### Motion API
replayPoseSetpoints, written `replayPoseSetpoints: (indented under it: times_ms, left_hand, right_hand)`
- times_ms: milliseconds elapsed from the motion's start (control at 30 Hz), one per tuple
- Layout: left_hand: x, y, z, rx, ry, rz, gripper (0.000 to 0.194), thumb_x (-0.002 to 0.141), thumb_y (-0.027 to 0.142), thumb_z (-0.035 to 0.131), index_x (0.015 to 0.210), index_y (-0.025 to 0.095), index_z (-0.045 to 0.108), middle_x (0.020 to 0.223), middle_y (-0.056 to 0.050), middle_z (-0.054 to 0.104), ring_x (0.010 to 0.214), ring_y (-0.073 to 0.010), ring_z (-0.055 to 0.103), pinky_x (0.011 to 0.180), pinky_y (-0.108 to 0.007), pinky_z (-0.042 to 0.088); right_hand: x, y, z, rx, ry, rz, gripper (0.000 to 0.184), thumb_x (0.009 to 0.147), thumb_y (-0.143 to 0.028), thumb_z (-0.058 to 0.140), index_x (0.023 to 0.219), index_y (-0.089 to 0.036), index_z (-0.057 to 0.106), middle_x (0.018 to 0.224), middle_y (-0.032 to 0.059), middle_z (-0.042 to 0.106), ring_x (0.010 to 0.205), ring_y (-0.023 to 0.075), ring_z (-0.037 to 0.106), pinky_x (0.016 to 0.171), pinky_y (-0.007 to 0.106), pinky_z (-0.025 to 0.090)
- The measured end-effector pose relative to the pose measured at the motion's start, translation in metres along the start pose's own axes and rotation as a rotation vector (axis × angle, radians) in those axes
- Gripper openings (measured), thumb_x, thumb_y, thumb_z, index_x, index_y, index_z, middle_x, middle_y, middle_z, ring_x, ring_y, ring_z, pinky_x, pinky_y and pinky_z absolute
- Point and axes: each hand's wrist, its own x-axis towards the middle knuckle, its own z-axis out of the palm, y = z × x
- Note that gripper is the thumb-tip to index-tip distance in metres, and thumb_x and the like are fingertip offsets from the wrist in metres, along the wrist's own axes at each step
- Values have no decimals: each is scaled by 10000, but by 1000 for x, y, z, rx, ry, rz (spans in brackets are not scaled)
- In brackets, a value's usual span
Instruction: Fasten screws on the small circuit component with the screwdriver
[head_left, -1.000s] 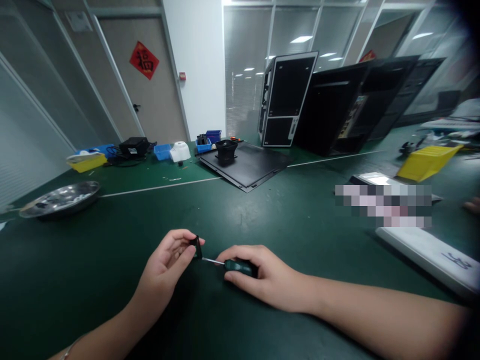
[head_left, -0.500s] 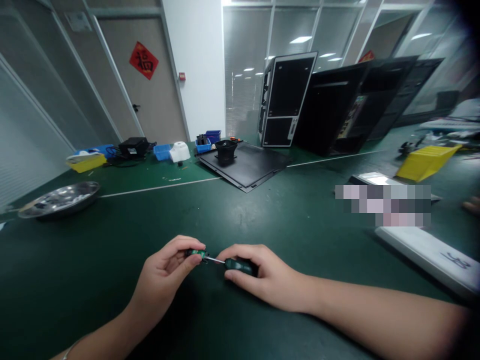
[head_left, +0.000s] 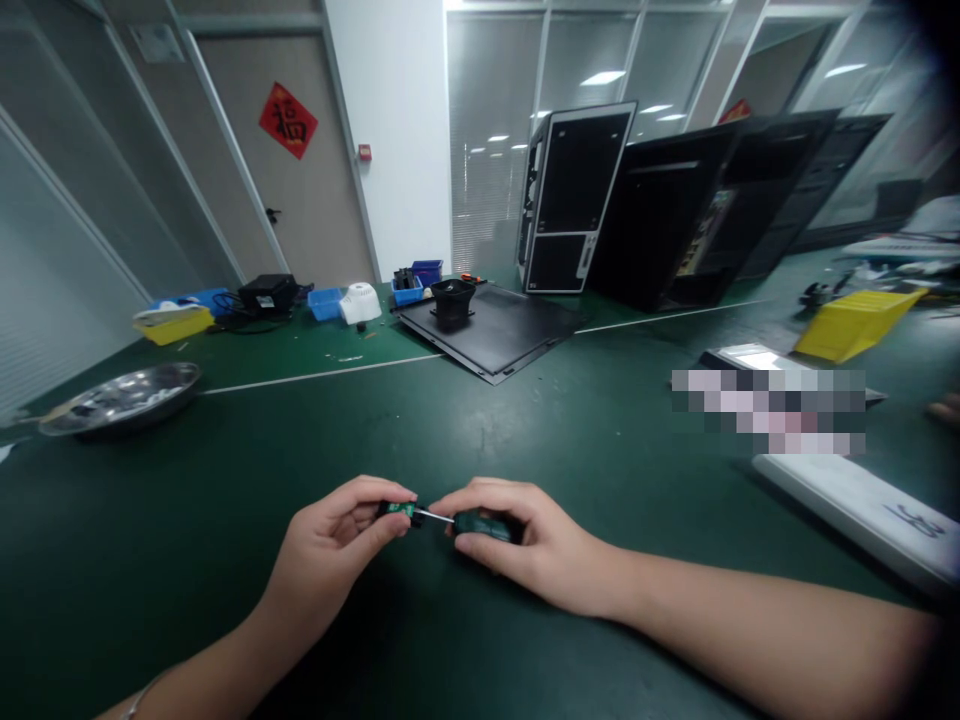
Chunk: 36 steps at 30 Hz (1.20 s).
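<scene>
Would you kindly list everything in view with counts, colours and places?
Small part: 1, black and green, centre
Screwdriver: 1, dark green, centre
Table: 1, green, beneath
Metal dish: 1, silver, left
Bins: 2, yellow, left and right
Trays: 3+, blue, rear
Flat panel: 1, black, centre rear
Square part: 1, black, on panel
Cover: 1, white, rear left
Box: 1, black, rear left
Cases: 3+, mostly black, rear right
Slab: 1, white, right
Signs: 2, red, background
Left hand: 1, on small part
Right hand: 1, on screwdriver
</scene>
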Motion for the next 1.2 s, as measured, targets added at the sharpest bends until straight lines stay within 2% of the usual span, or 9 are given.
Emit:
replayPoseSetpoints:
  times_ms: [433, 600, 767, 867, 1000, 1200]
  left_hand:
    - [3, -2, 1, -197, -18, -207, 181, 727, 250, 780, 881, 161, 747, 801, -48, 755, 703, -157, 710, 713, -234, 596]
    - [1, 1, 4, -222, -7, -232, 188, 723, 265, 784, 872, 158, 742, 812, -47, 749, 696, -147, 692, 712, -231, 580]
    - [2, -2, 3, -185, 61, -216, 208, 786, 323, 734, 931, 176, 711, 939, -57, 725, 780, -148, 665, 741, -231, 550]
    - [2, -6, -1, -155, 61, -233, 237, 845, 363, 670, 1012, 196, 678, 902, -46, 699, 809, -155, 642, 717, -228, 526]
    - [2, -5, -2, -14, -70, -185, 208, 911, 368, 562, 984, 201, 663, 828, -32, 652, 778, -159, 607, 684, -241, 500]
    - [0, 4, 3, 324, -398, 114, 238, 965, 285, 438, 914, 211, 659, 929, -54, 651, 884, -189, 583, 810, -304, 470]
  right_hand:
    - [-1, 2, 0, 38, 1, 3, 268, 870, -199, 624, 1128, -212, 694, 1047, 47, 695, 930, 163, 627, 867, 316, 481]
    - [-1, 2, 0, 36, -2, 4, 271, 875, -217, 621, 1137, -215, 690, 1036, 46, 696, 918, 161, 626, 839, 311, 483]
    - [0, 2, 1, 11, -1, 12, 279, 877, -220, 618, 1146, -216, 690, 1025, 51, 693, 928, 166, 630, 836, 312, 491]
    - [0, 2, 1, -2, 7, 17, 282, 878, -221, 618, 1151, -220, 687, 1030, 50, 691, 917, 163, 632, 827, 305, 499]
    - [0, 0, 1, -6, 25, 15, 269, 880, -220, 613, 1139, -218, 688, 1050, 50, 694, 922, 162, 635, 844, 311, 504]
    - [0, 2, 1, -5, 29, -20, 257, 884, -232, 614, 1129, -210, 686, 1051, 56, 699, 946, 173, 642, 876, 329, 505]
